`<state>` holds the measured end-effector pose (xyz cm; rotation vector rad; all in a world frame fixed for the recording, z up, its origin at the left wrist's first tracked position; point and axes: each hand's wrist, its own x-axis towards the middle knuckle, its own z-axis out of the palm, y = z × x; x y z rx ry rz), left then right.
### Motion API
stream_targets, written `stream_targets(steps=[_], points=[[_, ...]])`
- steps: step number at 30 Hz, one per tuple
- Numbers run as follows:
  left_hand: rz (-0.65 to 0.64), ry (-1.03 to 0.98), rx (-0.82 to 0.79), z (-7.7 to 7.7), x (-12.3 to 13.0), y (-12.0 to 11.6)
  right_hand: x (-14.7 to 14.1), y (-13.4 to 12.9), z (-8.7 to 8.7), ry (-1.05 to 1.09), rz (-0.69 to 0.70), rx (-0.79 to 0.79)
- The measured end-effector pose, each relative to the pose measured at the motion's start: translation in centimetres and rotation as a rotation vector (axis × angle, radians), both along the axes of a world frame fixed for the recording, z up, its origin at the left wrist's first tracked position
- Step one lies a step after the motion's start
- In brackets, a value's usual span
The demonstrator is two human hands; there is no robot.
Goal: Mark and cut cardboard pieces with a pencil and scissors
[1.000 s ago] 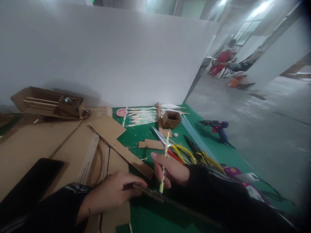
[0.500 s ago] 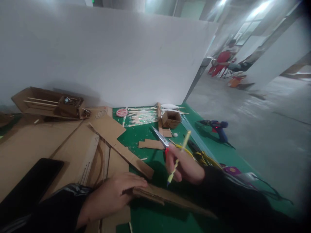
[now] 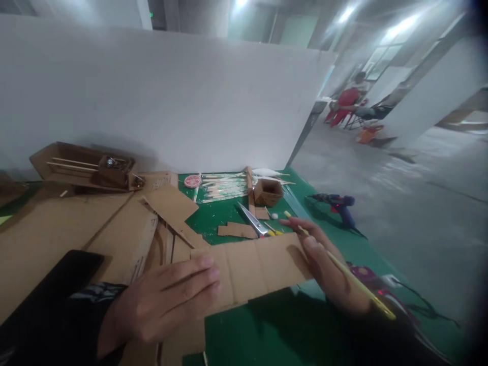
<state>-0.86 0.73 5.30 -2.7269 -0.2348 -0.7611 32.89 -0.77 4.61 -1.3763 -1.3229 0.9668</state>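
Now your left hand (image 3: 168, 300) grasps the left end of a creased cardboard strip (image 3: 253, 269), fingers close together; your right hand (image 3: 328, 264), partly curled, holds a yellow pencil (image 3: 360, 285) slantwise at the strip's other end. Both forearms angle inward. Strip above green worktop (image 3: 274, 335), partly covering scissors (image 3: 253, 220).

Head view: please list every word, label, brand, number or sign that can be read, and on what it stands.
None can be read.
Flat cardboard: small print, too blurred to read.
Pale sticks: any print is too small to read.
Round red-and-white item: a pattern; no letters made out.
Held cardboard strip: no text on the side facing the camera.
Yellow pencil: no lettering can be made out.
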Motion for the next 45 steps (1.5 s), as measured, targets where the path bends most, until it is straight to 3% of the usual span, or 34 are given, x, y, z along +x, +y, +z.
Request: stream_targets(steps=[6,10,25,32,41,45], points=[[0.060,-0.025,0.013,-0.1,-0.4,0.0,-1.3,0.3,-1.6,0.372,0.086,-0.208],[0.081,0.000,-0.006,-0.2,-0.5,0.0,-1.1,-0.1,-2.3,0.466,0.052,-0.258],[0.130,-0.030,-0.214,-1.1,-0.5,0.2,-1.7,0.1,-2.4,0.513,0.102,-0.328],[0.122,-0.012,-0.180,-2.2,-1.1,0.4,-1.8,0.1,-2.5,0.535,0.030,-0.343],[0.120,-0.085,-0.120,-1.9,-0.1,0.5,-1.7,0.1,-2.3,0.540,-0.001,-0.335],[0.158,-0.167,-0.238,-2.0,0.0,0.7,-1.4,0.1,-2.3,0.515,-0.009,-0.309]])
